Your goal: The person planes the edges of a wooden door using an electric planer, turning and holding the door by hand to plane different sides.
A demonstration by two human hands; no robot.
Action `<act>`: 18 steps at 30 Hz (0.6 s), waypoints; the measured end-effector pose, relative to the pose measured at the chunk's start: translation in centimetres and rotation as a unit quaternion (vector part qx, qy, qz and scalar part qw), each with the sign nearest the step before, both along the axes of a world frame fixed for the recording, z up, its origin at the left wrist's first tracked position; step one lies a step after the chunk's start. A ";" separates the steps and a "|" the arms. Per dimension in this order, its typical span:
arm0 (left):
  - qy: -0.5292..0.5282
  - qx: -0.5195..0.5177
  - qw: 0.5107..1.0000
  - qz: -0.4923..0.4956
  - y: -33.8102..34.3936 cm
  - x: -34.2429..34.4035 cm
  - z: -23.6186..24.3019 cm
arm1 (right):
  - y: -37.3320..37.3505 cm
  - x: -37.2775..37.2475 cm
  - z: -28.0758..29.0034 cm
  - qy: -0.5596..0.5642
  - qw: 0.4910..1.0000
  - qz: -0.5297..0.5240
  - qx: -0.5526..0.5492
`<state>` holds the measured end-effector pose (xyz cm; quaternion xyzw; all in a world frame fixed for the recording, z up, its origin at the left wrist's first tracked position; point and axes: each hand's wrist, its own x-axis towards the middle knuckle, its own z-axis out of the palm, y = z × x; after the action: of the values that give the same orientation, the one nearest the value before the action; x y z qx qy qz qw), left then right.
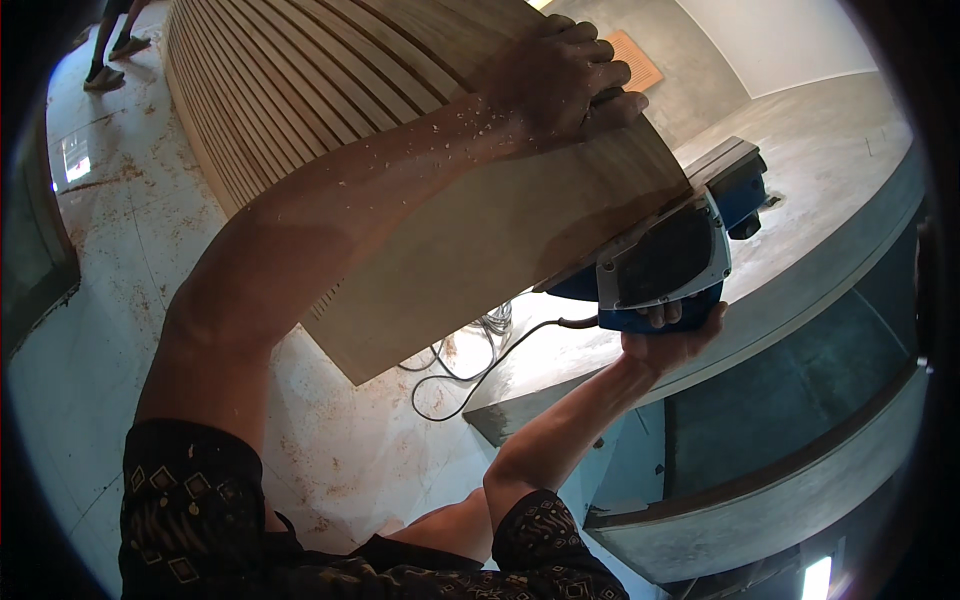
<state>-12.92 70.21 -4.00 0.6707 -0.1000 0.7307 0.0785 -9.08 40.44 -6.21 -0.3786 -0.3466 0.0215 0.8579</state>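
Observation:
A wooden panel (470, 230) with a slatted face (290, 80) stretches from the upper left toward the middle. My left hand (570, 85) is closed over the panel's upper right part, fingers curled at its edge. My left forearm crosses the panel and has wood shavings scattered on it. My right hand (670, 340) is wrapped round the handle of a blue electric planer (665, 262). The planer lies along the panel's right edge, seemingly touching it. A dark power cord (500, 362) runs from its handle end. The sole's contact with the edge is hidden.
Coiled cable (490, 325) lies on the pale tiled floor (330, 460), which is littered with wood dust. Curved concrete ledges (800, 320) rise at the right. A perforated tan block (633, 62) is beyond the panel. Another person's legs (105, 50) show at the upper left.

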 end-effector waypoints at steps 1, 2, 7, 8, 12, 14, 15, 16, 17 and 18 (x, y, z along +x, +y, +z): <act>-0.023 0.029 0.999 -0.023 0.1 -0.4 0.2 | -0.1 0.1 -0.2 0.002 1.000 0.017 0.001; -0.045 0.059 0.996 -0.047 0.1 -0.6 0.3 | -0.3 0.2 -0.2 0.003 0.999 0.034 0.001; -0.037 0.044 0.995 -0.079 0.0 -0.5 0.4 | -0.3 0.6 0.0 -0.035 0.999 0.034 -0.013; -0.034 0.042 0.995 -0.083 0.0 -0.5 0.4 | -0.4 0.6 0.0 -0.025 0.999 0.038 -0.006; -0.034 0.049 0.995 -0.081 0.0 -0.5 0.4 | -0.1 0.0 0.2 -0.031 0.999 0.042 -0.008; -0.009 0.032 0.996 -0.078 -0.1 -1.1 0.6 | 0.2 -0.3 0.4 -0.022 0.999 0.026 -0.006; -0.009 0.032 0.996 -0.079 -0.2 -1.1 0.6 | 0.1 -0.2 0.4 -0.022 0.999 0.025 -0.006; -0.014 0.035 0.996 -0.076 -0.1 -1.0 0.6 | 0.1 -0.2 0.4 -0.013 0.999 0.033 -0.002; -0.018 0.037 0.996 -0.073 -0.1 -1.0 0.5 | 0.1 -0.2 0.5 -0.003 0.999 0.039 0.002; -0.018 0.037 0.996 -0.074 -0.2 -0.9 0.5 | 0.1 -0.2 0.5 -0.004 0.999 0.039 0.002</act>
<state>-13.80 70.04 -3.50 0.6504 -0.1775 0.7310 0.1053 -9.25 40.55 -5.76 -0.3634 -0.3641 0.0528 0.8559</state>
